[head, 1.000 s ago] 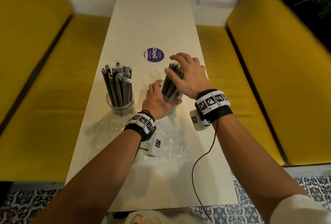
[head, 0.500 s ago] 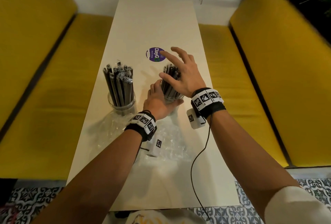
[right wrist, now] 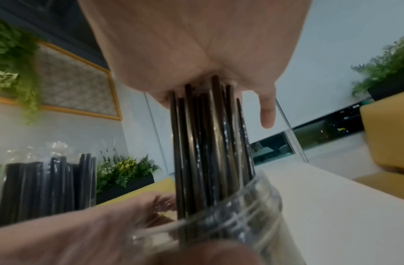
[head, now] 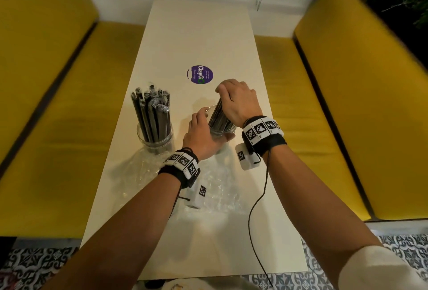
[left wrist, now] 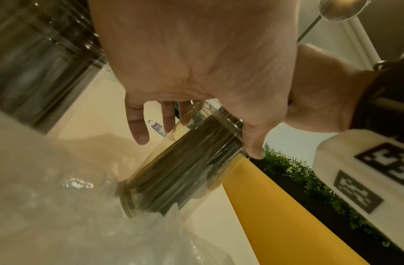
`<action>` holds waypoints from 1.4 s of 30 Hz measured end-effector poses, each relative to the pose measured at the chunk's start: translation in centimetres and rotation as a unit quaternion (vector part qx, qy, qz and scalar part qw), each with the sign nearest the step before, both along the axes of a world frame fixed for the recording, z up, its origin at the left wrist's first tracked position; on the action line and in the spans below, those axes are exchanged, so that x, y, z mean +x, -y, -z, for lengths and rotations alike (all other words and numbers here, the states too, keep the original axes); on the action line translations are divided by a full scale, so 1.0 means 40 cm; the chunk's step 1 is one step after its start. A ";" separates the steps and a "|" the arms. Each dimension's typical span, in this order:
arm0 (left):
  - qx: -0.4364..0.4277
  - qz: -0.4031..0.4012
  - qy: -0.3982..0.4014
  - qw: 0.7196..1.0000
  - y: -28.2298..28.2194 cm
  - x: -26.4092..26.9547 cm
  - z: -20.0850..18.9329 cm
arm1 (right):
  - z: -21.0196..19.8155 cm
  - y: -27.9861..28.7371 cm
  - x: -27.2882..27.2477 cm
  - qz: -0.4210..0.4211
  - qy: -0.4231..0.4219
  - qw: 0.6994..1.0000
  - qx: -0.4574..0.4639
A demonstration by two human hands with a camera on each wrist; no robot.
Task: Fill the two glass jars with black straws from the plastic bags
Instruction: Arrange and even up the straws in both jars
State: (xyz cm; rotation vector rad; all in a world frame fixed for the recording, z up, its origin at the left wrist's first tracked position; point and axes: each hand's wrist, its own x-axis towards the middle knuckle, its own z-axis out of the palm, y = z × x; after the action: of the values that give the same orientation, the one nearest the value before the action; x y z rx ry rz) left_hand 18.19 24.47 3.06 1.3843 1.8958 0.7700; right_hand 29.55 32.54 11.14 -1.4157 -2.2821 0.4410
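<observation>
Two glass jars stand on the white table (head: 199,23). The left jar (head: 157,141) (right wrist: 44,188) is packed with black straws (head: 151,113), some still in wrappers. My left hand (head: 201,134) (left wrist: 196,53) grips the right jar (head: 220,135) (left wrist: 185,170) (right wrist: 230,215), thumb on one side and fingers round the other. A bundle of black straws (head: 218,118) (right wrist: 207,143) stands in that jar. My right hand (head: 238,102) (right wrist: 196,44) sits on top of the bundle, its fingers curled down over the straw ends. Crumpled clear plastic bags (head: 141,169) (left wrist: 71,224) lie just in front of the jars.
A round purple sticker (head: 199,74) marks the table beyond the jars. Yellow benches (head: 58,127) (head: 324,104) run along both long sides. A black cable (head: 257,208) hangs from my right wrist over the table. A window sill closes the far end.
My right hand hovered with fingers spread above the straws; now it has come down and its fingers curl over the bundle's top. The left hand keeps its grip on the right jar.
</observation>
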 end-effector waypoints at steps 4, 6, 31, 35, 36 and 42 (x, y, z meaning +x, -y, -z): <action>-0.009 0.001 -0.001 1.000 0.003 -0.001 -0.001 | 0.008 -0.007 0.004 -0.045 0.079 0.995 0.037; -0.009 0.002 -0.003 1.000 0.003 0.000 -0.004 | 0.010 -0.009 0.009 -0.050 0.049 0.997 0.019; 0.459 -0.141 -0.034 0.877 0.211 -0.185 -0.227 | -0.148 0.114 -0.150 -0.051 -0.175 0.973 0.138; 0.387 -0.243 -0.027 0.889 0.220 -0.306 -0.182 | -0.114 0.160 -0.271 -0.131 -0.123 0.980 0.088; 0.331 -0.239 -0.031 0.913 0.205 -0.344 -0.130 | -0.093 0.168 -0.297 -0.135 -0.062 0.986 0.077; 0.047 0.040 0.005 0.998 0.074 -0.461 0.164 | 0.000 0.186 -0.362 -0.123 0.026 0.992 -0.008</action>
State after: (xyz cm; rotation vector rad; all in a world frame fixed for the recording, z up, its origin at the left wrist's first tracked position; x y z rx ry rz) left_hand -0.27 21.52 -3.52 1.5016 1.8062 0.8342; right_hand 15.05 25.09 11.12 -1.1692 -2.5130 0.5033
